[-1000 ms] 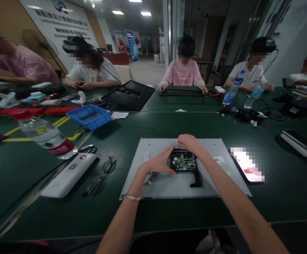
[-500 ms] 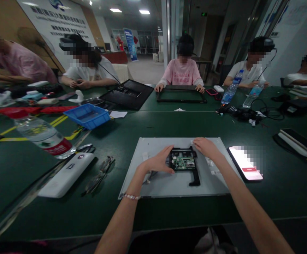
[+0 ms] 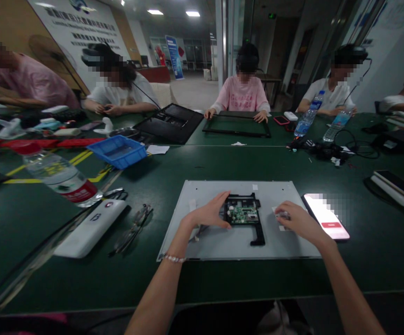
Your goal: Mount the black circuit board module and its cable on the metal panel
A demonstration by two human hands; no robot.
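A flat grey-white panel [image 3: 177, 242] lies on the table in front of me. On its middle sits a black bracket [image 3: 259, 235] that frames a green circuit board [image 3: 241, 215]. My left hand [image 3: 208, 213] rests at the bracket's left side, thumb and fingers spread apart along that edge. To the right of the bracket, over the panel's labels, is my right hand [image 3: 294, 221]. Its fingers are curled together around a small greyish thing, too hidden to name. A loose cable [image 3: 197, 232] lies on the panel, partly under my left wrist.
A lit phone [image 3: 329, 221] lies right of the panel. On the left are glasses [image 3: 132, 230], a white power bank [image 3: 92, 228], a water bottle [image 3: 62, 177] and a blue tray [image 3: 120, 151]. Across the table, a person's hands hold a black frame [image 3: 236, 134].
My right hand has moved from the panel's far edge, beside the bracket's top corner, right and toward me. My left hand stays at the bracket.
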